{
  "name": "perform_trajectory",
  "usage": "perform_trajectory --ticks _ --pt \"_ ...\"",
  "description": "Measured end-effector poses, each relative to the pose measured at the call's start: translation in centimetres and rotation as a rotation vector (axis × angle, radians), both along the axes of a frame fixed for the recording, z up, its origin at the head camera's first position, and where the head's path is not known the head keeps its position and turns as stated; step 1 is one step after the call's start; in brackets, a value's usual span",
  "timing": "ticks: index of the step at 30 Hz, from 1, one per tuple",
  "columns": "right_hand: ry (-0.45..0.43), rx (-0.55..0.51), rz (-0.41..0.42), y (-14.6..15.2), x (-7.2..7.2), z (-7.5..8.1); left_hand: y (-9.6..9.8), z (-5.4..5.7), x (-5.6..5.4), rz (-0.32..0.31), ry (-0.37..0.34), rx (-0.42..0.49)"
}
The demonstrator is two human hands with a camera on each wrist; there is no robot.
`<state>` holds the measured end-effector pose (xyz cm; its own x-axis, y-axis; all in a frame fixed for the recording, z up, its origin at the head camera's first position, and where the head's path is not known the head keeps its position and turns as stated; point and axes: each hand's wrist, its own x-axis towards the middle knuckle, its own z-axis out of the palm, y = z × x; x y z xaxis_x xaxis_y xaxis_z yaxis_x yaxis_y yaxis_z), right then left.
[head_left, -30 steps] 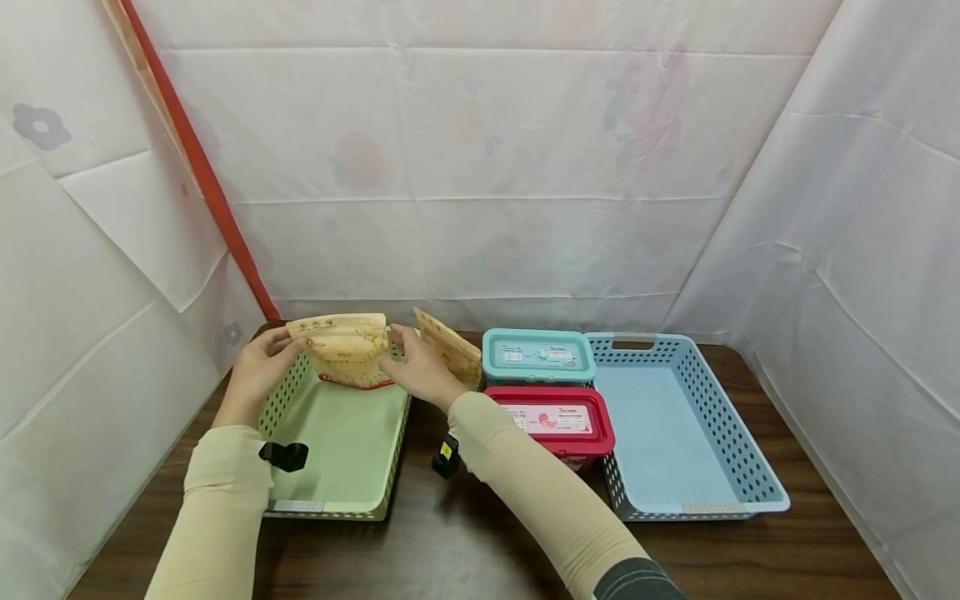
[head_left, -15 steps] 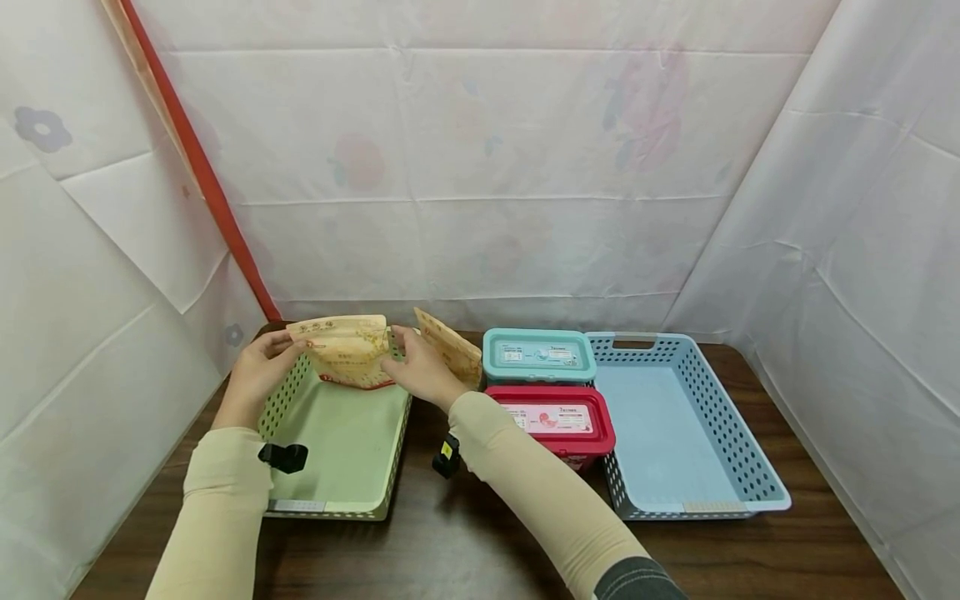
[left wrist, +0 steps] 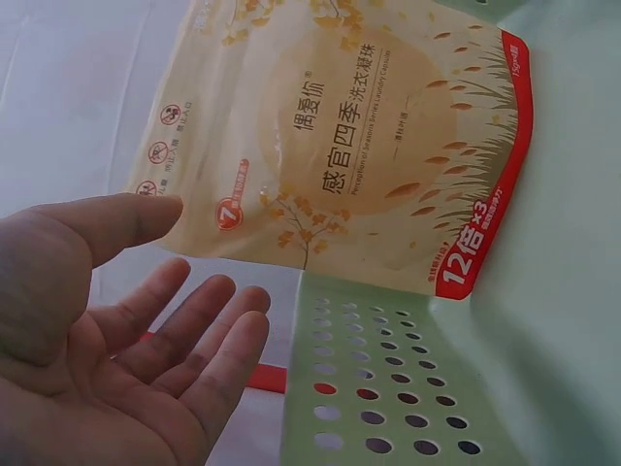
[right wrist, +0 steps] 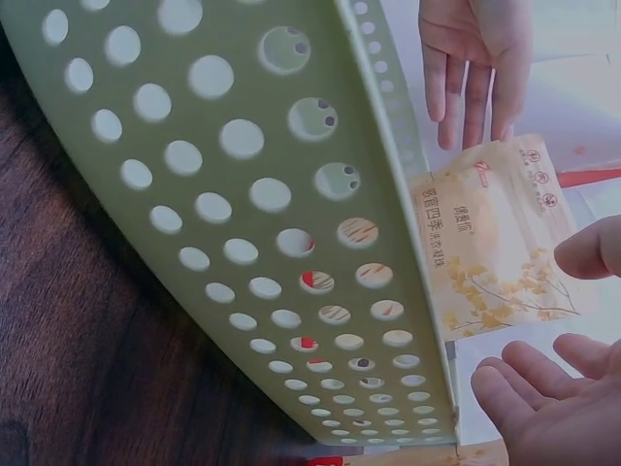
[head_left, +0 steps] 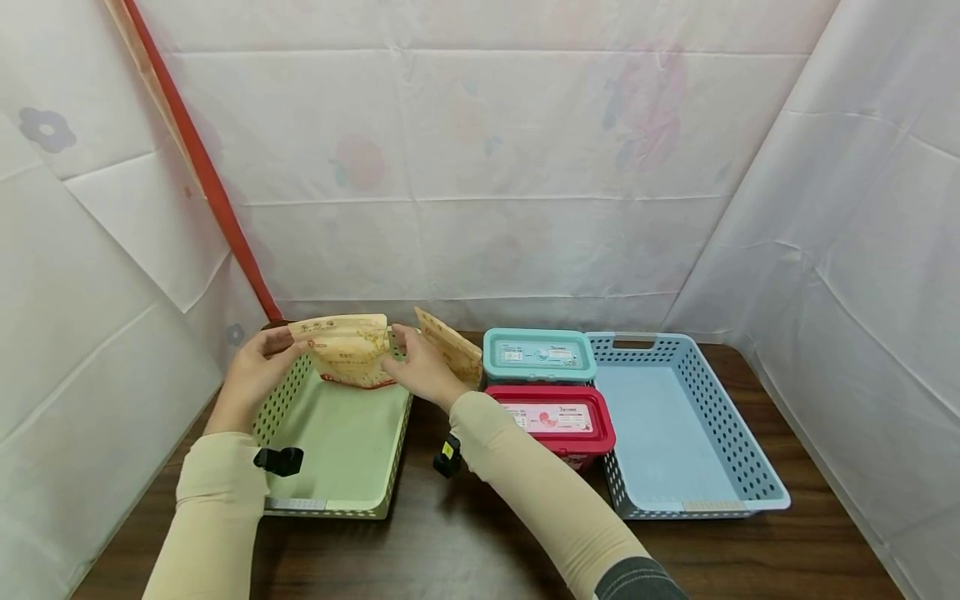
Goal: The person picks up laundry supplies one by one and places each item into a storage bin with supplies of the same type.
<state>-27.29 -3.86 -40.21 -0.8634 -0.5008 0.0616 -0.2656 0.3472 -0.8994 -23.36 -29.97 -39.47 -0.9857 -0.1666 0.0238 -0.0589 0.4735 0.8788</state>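
A yellow laundry capsule pouch [head_left: 347, 354] with a red bottom band stands upright at the far end of the green basket [head_left: 337, 450]. My left hand [head_left: 258, 367] is at its left edge; in the left wrist view the thumb [left wrist: 136, 221] overlaps the pouch's corner, while the fingers are spread and relaxed beside it. At the pouch's right edge is my right hand [head_left: 423, 367], its thumb [right wrist: 592, 250] and fingers apart with a gap between them. Another yellow pouch [head_left: 453, 350] stands just beyond the right hand, outside the basket.
A teal lidded box [head_left: 538, 357] and a red lidded box [head_left: 558, 421] stand right of the right hand. Beside them lies a light blue basket [head_left: 667, 442] on the dark wooden table [head_left: 450, 558]. White cloth [head_left: 480, 167] hangs behind and at both sides.
My left hand and forearm have shifted very slightly left and down. The pouches, boxes and right hand stay practically where they were.
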Motion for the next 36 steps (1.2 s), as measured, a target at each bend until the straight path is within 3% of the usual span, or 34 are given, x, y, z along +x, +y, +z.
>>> perform_trajectory --ticks 12,22,30,36 --pt "-0.008 -0.008 -0.009 0.4 0.3 0.7 0.1 1.0 0.8 -0.020 -0.010 -0.003" --pt "-0.007 -0.016 -0.024 0.9 0.8 1.4 0.0 1.5 1.6 -0.023 0.029 -0.054" --pt "0.064 -0.019 -0.019 1.6 1.2 2.7 0.2 2.2 2.1 -0.005 0.111 -0.075" --pt "0.069 -0.011 -0.009 1.8 1.6 3.5 0.6 2.7 2.4 0.004 0.145 -0.087"
